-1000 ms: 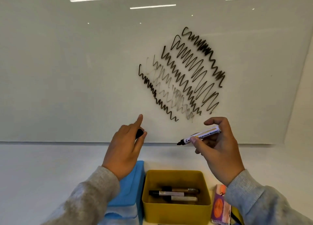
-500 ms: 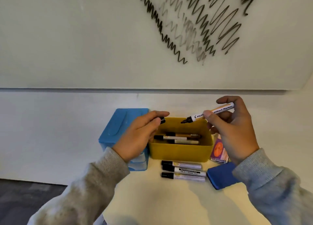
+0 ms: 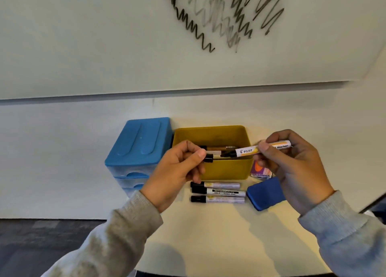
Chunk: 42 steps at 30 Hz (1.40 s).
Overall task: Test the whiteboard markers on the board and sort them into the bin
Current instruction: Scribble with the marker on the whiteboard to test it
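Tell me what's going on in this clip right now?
A person is recapping a whiteboard marker. The right hand holds the uncapped Pilot marker, tip pointing left, over the yellow bin. The left hand pinches the black cap just short of the tip, not yet on. The bin already holds a few markers; three capped markers lie on the table in front of it. Test scribbles show on the whiteboard above.
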### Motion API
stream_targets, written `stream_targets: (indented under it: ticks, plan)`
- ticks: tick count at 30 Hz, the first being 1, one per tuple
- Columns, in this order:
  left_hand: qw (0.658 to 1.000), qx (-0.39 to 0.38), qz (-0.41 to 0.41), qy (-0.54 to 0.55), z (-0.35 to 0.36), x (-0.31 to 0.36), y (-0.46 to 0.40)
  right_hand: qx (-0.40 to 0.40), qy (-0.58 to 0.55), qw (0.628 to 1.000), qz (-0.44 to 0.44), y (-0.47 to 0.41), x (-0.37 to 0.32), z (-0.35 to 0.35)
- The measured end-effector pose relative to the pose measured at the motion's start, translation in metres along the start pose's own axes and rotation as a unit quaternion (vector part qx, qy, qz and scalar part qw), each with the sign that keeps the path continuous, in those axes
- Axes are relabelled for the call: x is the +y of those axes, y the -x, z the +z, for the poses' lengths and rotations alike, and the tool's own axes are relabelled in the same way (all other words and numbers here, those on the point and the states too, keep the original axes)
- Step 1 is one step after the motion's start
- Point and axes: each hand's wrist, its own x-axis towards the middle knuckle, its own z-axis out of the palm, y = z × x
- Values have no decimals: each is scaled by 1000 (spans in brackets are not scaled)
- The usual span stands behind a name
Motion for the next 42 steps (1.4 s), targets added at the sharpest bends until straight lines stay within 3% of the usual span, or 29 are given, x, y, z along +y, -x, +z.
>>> stream_targets:
  ticks: [3, 12, 18, 21, 25, 30, 38, 40, 42]
  plan:
    - [999, -4, -6, 43, 3, -1, 1, -14, 9, 1000, 4, 1, 4, 1]
    - [999, -20, -2, 27, 4, 1, 1, -36, 30, 999, -14, 1, 5, -1]
    - [996, -26, 31, -75, 10, 3, 4, -84, 48, 995, -19, 7, 6, 8]
    - [989, 13, 39, -143, 15, -2, 6, -113, 95, 989, -30, 14, 9, 17]
    - [992, 55, 39, -109, 24, -4, 11, -145, 161, 975, -56, 19, 12, 22]
    - [981, 104, 101, -132, 37, -10, 19, -165, 176, 969, -53, 22, 17, 24]
    - [972, 128, 120, -158, 36, -27, 22, -153, 74, 980, 104, 26, 36, 30]
    - [971, 135, 111, -161, 30, -41, 21, -153, 81, 979, 110, 26, 41, 32]
    - [960, 146, 117, -207, 22, -56, 21, -161, 139, 975, 62, 23, 48, 32]
